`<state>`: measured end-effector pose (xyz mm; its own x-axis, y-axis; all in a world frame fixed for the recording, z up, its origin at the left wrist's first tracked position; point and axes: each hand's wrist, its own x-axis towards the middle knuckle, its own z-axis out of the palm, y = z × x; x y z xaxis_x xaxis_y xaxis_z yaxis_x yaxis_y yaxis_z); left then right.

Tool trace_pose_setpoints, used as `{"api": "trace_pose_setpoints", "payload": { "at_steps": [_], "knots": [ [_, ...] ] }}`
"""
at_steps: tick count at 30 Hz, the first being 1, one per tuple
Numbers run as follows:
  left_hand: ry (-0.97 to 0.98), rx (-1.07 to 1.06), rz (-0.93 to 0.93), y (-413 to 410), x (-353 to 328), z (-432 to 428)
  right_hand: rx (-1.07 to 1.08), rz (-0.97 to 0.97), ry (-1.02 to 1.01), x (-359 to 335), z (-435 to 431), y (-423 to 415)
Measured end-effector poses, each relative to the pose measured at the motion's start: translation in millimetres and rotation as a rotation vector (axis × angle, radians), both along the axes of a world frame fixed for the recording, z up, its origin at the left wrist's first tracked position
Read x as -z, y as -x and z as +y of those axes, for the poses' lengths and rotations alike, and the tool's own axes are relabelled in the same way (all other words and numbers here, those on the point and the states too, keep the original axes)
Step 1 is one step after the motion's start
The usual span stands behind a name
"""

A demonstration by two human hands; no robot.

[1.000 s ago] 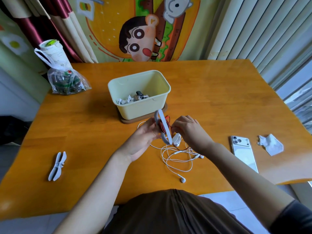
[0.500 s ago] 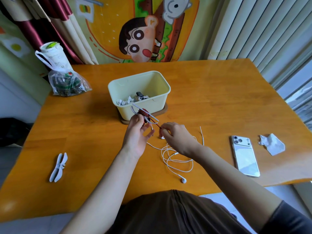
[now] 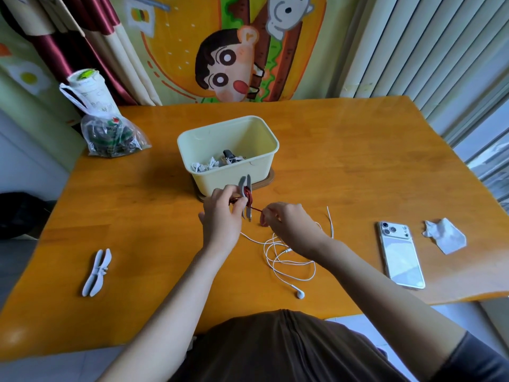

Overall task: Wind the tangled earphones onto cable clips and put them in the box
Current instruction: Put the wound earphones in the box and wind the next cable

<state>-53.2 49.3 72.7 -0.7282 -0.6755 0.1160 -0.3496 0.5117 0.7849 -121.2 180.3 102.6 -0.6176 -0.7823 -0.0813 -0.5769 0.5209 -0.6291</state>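
Just in front of the box [image 3: 264, 161], the left hand [image 3: 223, 219] is gripping the stiff cable clip [image 3: 242, 186] while the right hand [image 3: 287, 224] is pinching the red earphone cord [image 3: 255, 209], which looks limp and light and is probably best held close to the clip.

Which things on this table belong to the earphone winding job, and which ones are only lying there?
Job: cable clip held by the left hand, red cable pinched by the right hand, white earphones, spare clip, box.
Lying about: phone, crumpled tissue, plastic bag.

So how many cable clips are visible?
2: one clip in the left hand, wound with red cable; second clip lying left on the table. Others may hide in the box.
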Motion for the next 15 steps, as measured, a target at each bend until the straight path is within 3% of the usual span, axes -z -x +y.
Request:
{"api": "trace_pose_setpoints", "payload": {
  "at_steps": [4,9,13,15],
  "knots": [
    [0.236,0.089,-0.190,-4.6,0.9,0.9,0.029,-0.178,0.034,2.1,3.7,2.1],
    [0.245,0.146,-0.201,-3.1,-4.2,-0.3,0.094,-0.282,0.060,0.2,8.0,7.4],
    [0.293,0.167,-0.210,-1.8,-4.7,-0.8,0.205,-0.564,0.114,-0.2,6.9,5.7],
    [0.332,0.161,-0.229,-2.4,-2.8,-3.2,0.222,-0.544,0.099,0.3,6.1,5.3]
  ]
}}
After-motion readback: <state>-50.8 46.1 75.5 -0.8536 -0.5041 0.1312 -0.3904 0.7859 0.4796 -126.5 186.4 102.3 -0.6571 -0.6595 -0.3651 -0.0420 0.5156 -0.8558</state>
